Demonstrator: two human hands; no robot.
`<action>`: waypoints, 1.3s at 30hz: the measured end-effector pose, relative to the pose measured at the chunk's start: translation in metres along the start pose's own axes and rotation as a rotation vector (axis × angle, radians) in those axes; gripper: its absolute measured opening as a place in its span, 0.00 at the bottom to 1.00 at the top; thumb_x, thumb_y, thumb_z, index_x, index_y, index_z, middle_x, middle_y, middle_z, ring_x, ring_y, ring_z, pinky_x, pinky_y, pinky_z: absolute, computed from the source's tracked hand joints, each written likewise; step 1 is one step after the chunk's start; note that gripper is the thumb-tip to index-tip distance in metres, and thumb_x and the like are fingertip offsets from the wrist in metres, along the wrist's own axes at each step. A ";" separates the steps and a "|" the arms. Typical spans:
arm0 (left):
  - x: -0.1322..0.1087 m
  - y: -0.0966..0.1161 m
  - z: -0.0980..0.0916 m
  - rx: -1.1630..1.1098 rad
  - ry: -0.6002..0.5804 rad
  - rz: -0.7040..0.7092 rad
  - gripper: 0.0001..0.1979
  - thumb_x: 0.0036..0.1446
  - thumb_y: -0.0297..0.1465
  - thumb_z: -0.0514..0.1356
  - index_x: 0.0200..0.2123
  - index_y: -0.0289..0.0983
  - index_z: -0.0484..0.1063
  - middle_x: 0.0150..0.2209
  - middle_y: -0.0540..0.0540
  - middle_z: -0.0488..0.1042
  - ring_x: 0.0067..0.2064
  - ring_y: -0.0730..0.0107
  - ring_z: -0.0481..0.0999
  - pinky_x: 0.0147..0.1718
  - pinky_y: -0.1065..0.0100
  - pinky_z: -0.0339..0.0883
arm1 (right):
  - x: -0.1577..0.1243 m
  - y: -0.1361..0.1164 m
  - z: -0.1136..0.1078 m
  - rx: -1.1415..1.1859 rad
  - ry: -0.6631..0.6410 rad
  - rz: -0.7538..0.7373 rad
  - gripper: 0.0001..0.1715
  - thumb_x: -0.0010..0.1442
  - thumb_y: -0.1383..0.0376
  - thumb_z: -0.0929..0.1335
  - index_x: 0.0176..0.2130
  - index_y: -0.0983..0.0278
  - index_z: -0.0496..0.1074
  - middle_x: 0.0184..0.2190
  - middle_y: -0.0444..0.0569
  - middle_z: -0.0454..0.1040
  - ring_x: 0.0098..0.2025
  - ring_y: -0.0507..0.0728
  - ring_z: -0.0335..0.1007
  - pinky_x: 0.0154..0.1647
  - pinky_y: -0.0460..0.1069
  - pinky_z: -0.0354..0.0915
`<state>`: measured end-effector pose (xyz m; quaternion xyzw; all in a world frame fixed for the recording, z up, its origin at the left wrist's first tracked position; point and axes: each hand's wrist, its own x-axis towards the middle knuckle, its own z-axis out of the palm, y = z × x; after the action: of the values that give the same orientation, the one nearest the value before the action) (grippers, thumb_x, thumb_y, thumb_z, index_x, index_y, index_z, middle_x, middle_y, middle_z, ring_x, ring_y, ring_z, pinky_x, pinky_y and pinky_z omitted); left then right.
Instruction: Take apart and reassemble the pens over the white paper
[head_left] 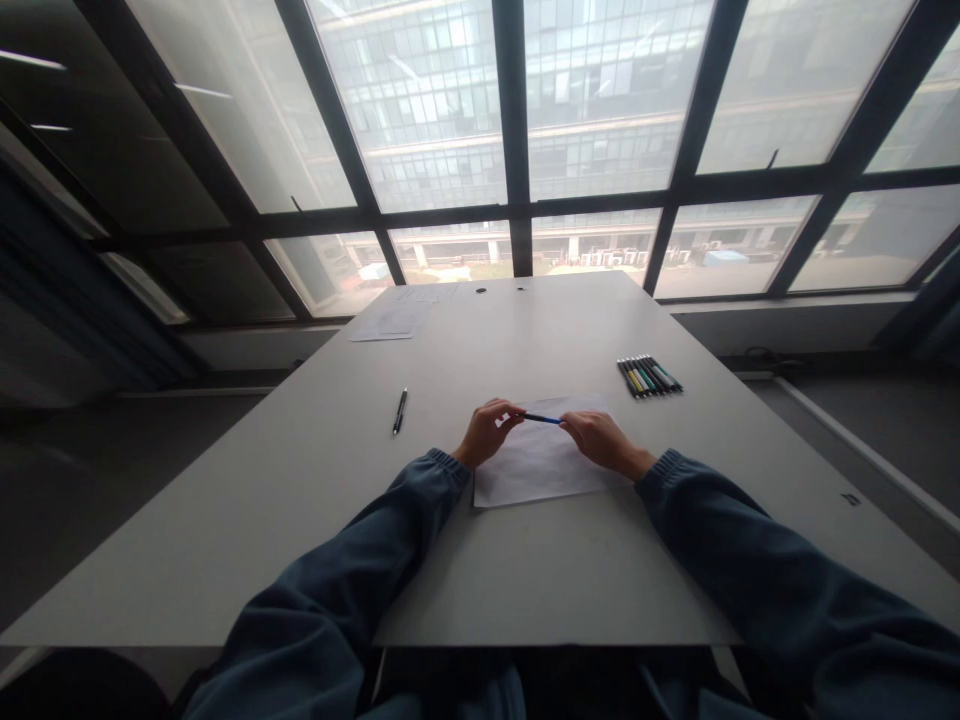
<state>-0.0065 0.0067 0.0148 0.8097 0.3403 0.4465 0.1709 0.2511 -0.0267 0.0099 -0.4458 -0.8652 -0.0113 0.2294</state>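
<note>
A blue pen (541, 418) is held level between both hands, just above a blank white sheet of paper (540, 470) on the grey table (300, 500). My left hand (489, 430) pinches the pen's left end with its fingers curled. My right hand (598, 440) is closed round the pen's right end. Both wrists rest at the sheet's edges, and dark blue sleeves cover both arms.
A row of several pens (649, 376) lies to the right beyond the sheet. A single black pen (400, 411) lies to the left. Printed papers (394, 320) lie at the table's far left corner. Large windows stand behind the table.
</note>
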 end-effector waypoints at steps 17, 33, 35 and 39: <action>-0.002 -0.004 0.003 -0.028 -0.148 -0.304 0.34 0.65 0.52 0.47 0.17 0.35 0.70 0.16 0.50 0.66 0.21 0.75 0.66 0.25 0.72 0.58 | 0.001 -0.001 0.002 0.008 -0.023 -0.023 0.15 0.72 0.62 0.60 0.38 0.64 0.72 0.33 0.51 0.79 0.34 0.55 0.73 0.35 0.47 0.57; -0.001 0.001 0.001 -0.070 -0.014 -0.070 0.13 0.58 0.41 0.64 0.36 0.37 0.80 0.31 0.45 0.79 0.32 0.69 0.75 0.33 0.68 0.69 | 0.001 -0.001 -0.001 0.002 -0.018 0.008 0.14 0.71 0.63 0.60 0.37 0.64 0.71 0.32 0.50 0.78 0.32 0.54 0.72 0.33 0.47 0.55; 0.000 0.001 0.001 -0.095 -0.019 -0.085 0.15 0.57 0.42 0.65 0.39 0.37 0.79 0.34 0.44 0.79 0.34 0.69 0.76 0.34 0.68 0.70 | 0.001 -0.002 -0.002 -0.001 -0.012 0.010 0.14 0.71 0.63 0.60 0.37 0.64 0.71 0.31 0.50 0.78 0.32 0.54 0.72 0.32 0.47 0.54; 0.000 0.000 0.003 -0.116 -0.101 -0.191 0.20 0.63 0.46 0.57 0.37 0.35 0.77 0.30 0.46 0.77 0.30 0.71 0.74 0.30 0.70 0.68 | 0.001 -0.003 -0.002 -0.010 -0.012 0.005 0.15 0.72 0.62 0.60 0.37 0.64 0.71 0.31 0.50 0.78 0.32 0.54 0.73 0.33 0.47 0.54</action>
<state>-0.0041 0.0068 0.0126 0.7838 0.3804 0.4060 0.2760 0.2488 -0.0280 0.0126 -0.4494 -0.8652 -0.0124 0.2222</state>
